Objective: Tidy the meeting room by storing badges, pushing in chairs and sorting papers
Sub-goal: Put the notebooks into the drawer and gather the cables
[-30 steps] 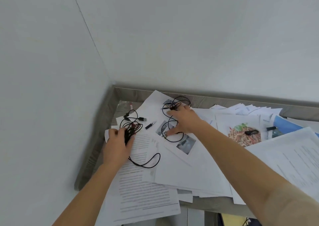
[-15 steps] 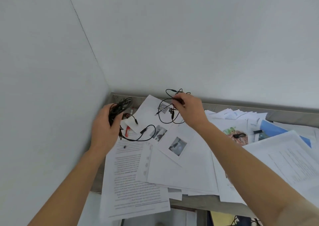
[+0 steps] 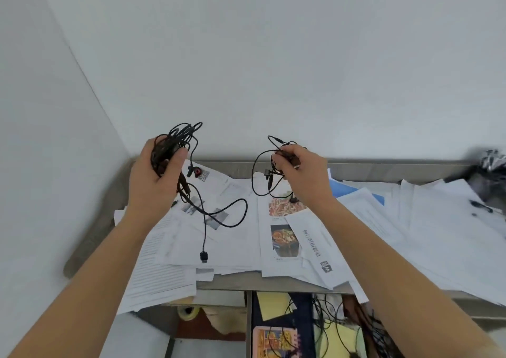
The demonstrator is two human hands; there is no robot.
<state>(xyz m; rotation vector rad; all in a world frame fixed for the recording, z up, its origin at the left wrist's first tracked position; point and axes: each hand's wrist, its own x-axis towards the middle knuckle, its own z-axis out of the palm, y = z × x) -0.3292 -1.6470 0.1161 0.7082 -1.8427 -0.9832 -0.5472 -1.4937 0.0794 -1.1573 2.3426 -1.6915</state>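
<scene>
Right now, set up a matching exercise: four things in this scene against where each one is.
Things:
1. cable bundle
2. thin wire
3. tape roll
4. papers

Places:
A. under the desk
B. spread over the desk
C. in the left hand
D. in the right hand

Pairs: 1-C, 2-D, 3-A, 4-B

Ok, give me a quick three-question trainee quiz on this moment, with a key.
1. True or false: the left hand grips a bunched black cable whose plug end hangs over the papers.
2. What does the right hand hold? A) a pen B) a thin black looped cord C) a sheet of paper
3. Fill in: the open drawer sits ____ the desk edge.

Key: 1 true; 2 B; 3 below.
</scene>
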